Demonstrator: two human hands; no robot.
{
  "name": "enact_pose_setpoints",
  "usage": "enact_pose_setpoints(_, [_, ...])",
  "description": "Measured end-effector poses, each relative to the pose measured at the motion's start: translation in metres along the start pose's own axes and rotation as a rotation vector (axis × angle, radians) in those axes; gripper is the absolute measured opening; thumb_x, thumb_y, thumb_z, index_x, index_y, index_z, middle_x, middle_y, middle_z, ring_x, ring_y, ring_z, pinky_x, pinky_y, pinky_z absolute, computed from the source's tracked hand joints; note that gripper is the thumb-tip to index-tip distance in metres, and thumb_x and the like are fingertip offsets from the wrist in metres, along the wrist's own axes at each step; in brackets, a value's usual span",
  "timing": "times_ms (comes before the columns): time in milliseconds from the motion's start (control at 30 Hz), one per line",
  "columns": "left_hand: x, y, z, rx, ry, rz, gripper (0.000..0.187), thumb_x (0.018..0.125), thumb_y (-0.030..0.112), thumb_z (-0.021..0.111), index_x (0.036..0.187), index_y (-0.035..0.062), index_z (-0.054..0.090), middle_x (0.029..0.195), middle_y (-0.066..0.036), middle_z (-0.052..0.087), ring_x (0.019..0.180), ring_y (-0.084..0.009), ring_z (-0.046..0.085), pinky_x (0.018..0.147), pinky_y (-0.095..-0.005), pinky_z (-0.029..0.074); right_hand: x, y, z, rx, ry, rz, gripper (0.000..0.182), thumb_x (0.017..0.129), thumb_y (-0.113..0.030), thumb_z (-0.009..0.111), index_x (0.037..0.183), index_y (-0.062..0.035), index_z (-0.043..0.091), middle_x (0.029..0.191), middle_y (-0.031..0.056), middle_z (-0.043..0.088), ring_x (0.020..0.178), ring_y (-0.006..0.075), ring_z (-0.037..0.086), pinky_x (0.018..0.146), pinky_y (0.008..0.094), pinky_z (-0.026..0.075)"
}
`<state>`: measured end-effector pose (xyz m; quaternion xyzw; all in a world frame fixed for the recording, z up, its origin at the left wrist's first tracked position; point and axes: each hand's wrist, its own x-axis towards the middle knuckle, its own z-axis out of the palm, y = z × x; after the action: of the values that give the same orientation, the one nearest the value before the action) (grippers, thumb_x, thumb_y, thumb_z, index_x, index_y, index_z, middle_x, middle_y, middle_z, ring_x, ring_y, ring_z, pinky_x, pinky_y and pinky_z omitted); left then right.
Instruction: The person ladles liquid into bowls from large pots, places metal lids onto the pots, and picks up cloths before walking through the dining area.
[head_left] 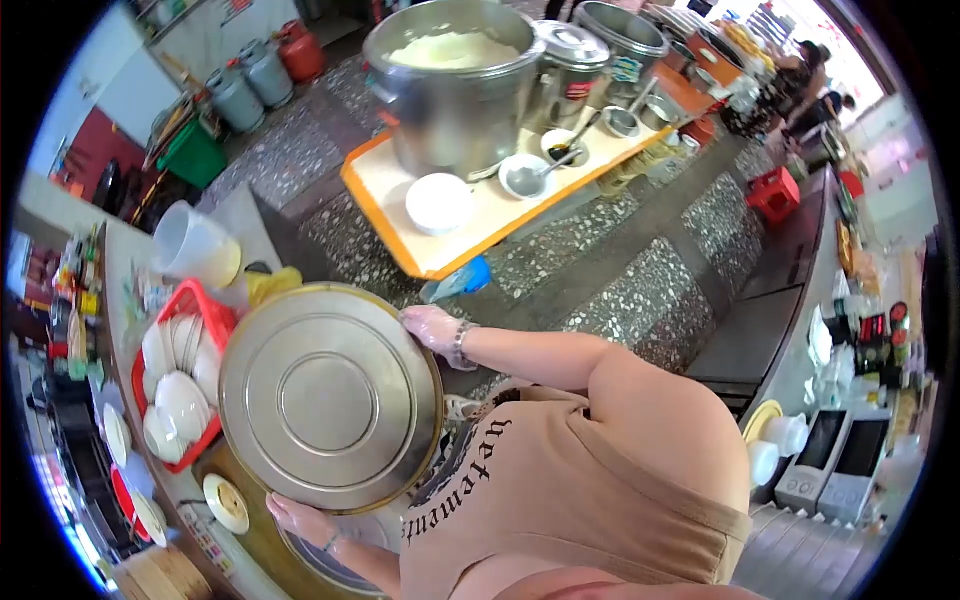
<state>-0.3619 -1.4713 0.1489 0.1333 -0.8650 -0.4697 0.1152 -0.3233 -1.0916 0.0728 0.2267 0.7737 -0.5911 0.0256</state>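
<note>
A large round metal lid (328, 397) with pressed rings spans the space between my two hands. My right hand (432, 330), in a clear plastic glove, grips its upper right edge. My left hand (303, 518), also gloved, holds the lower edge, with part of the fingers hidden. Below the lid, the rim of a round metal vessel (335, 565) shows, mostly covered by the lid and my left arm. Beside the lid stands a red plastic basket (222, 318) holding several white bowls (182, 405).
A white tub (195, 245) stands behind the basket; a small plate (227, 503) lies near the lid. Across the speckled floor (640, 300), an orange-edged table (400, 235) carries a big steel pot (455, 95), bowls and ladles. A red stool (773, 193) and people (790, 95) are farther off.
</note>
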Motion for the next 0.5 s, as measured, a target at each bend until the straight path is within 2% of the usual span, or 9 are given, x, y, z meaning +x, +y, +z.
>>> enact_pose_setpoints(33, [-0.012, 0.036, 0.023, -0.085, -0.037, 0.025, 0.045, 0.100, 0.027, 0.034, 0.123, -0.0093, 0.047, 0.123, -0.023, 0.052, 0.110, -0.0364, 0.049, 0.098, -0.0408, 0.036, -0.006, 0.012, -0.019, 0.256, 0.197, -0.056, 0.024, 0.094, -0.017, 0.044, 0.092, -0.0024, 0.063, 0.083, 0.0116, 0.065, 0.074, 0.0247, 0.061, 0.073, 0.0390, 0.050])
enact_pose_setpoints(67, [-0.023, 0.061, 0.045, -0.099, -0.056, 0.045, 0.045, 0.100, 0.027, 0.034, 0.123, -0.0093, 0.047, 0.123, -0.023, 0.052, 0.110, -0.0364, 0.049, 0.098, -0.0408, 0.036, -0.024, 0.004, -0.056, 0.581, 0.137, 0.248, 0.024, 0.097, -0.019, 0.044, 0.102, -0.0031, 0.061, 0.092, 0.0085, 0.065, 0.086, 0.0184, 0.059, 0.082, 0.0356, 0.048])
enact_pose_setpoints(200, [-0.075, 0.127, 0.144, 0.134, -0.107, 0.526, 0.048, 0.096, 0.026, 0.044, 0.128, -0.0098, 0.043, 0.132, -0.024, 0.045, 0.117, -0.0330, 0.048, 0.103, -0.0381, 0.036, -0.058, 0.045, -0.191, 1.507, 0.400, -0.138, 0.034, 0.098, -0.024, 0.043, 0.122, -0.0018, 0.053, 0.122, 0.0079, 0.057, 0.113, 0.0192, 0.051, 0.102, 0.0328, 0.037])
enact_pose_setpoints(267, [-0.119, 0.164, 0.206, 0.162, 0.109, 0.772, 0.038, 0.097, 0.020, 0.041, 0.120, -0.0085, 0.050, 0.121, -0.025, 0.053, 0.114, -0.0379, 0.050, 0.099, -0.0413, 0.039, -0.103, 0.035, -0.275, 1.528, 0.501, -0.427, 0.045, 0.099, -0.032, 0.041, 0.133, -0.0021, 0.044, 0.135, 0.0077, 0.049, 0.124, 0.0202, 0.044, 0.109, 0.0340, 0.030])
enact_pose_setpoints(333, [-0.173, 0.207, 0.271, -0.088, 0.123, 0.747, 0.038, 0.096, 0.020, 0.042, 0.121, -0.0072, 0.051, 0.122, -0.025, 0.053, 0.117, -0.0401, 0.048, 0.101, -0.0451, 0.038, -0.131, 0.063, -0.350, 1.571, 0.609, -0.539, 0.050, 0.099, -0.042, 0.039, 0.134, -0.0060, 0.044, 0.134, 0.0067, 0.050, 0.123, 0.0209, 0.045, 0.110, 0.0367, 0.029])
enact_pose_setpoints(400, [-0.214, 0.252, 0.324, 0.125, 0.306, 1.253, 0.036, 0.093, 0.017, 0.049, 0.122, -0.0052, 0.052, 0.122, -0.023, 0.054, 0.117, -0.0397, 0.049, 0.100, -0.0468, 0.038, -0.166, 0.077, -0.414, 1.565, 0.822, -0.519, 0.046, 0.097, -0.046, 0.040, 0.118, -0.0085, 0.054, 0.120, 0.0058, 0.059, 0.112, 0.0220, 0.053, 0.103, 0.0359, 0.038])
enact_pose_setpoints(433, [-0.255, 0.306, 0.343, -0.528, -0.170, 0.956, 0.038, 0.093, 0.018, 0.051, 0.124, -0.0037, 0.051, 0.125, -0.021, 0.053, 0.117, -0.0371, 0.049, 0.101, -0.0459, 0.038, -0.178, 0.099, -0.445, 1.507, 1.054, -0.397, 0.051, 0.094, -0.052, 0.041, 0.117, -0.0085, 0.055, 0.118, 0.0063, 0.060, 0.109, 0.0249, 0.055, 0.099, 0.0383, 0.042])
enact_pose_setpoints(467, [-0.300, 0.358, 0.361, -1.129, -0.631, 0.539, 0.040, 0.092, 0.019, 0.053, 0.126, -0.0022, 0.050, 0.127, -0.019, 0.052, 0.118, -0.0346, 0.049, 0.102, -0.0451, 0.038, -0.188, 0.133, -0.478, 1.526, 0.921, -0.549, 0.051, 0.092, -0.052, 0.045, 0.115, -0.0087, 0.056, 0.114, 0.0064, 0.062, 0.106, 0.0266, 0.056, 0.098, 0.0388, 0.044])
enact_pose_setpoints(500, [-0.331, 0.382, 0.384, -1.226, -0.725, 0.518, 0.043, 0.093, 0.025, 0.052, 0.128, -0.0006, 0.049, 0.131, -0.016, 0.050, 0.120, -0.0311, 0.048, 0.104, -0.0439, 0.037, -0.206, 0.147, -0.509, 1.611, 0.885, -0.499, 0.028, 0.096, -0.030, 0.042, 0.105, -0.0081, 0.057, 0.099, 0.0058, 0.061, 0.102, 0.0220, 0.058, 0.102, 0.0381, 0.038])
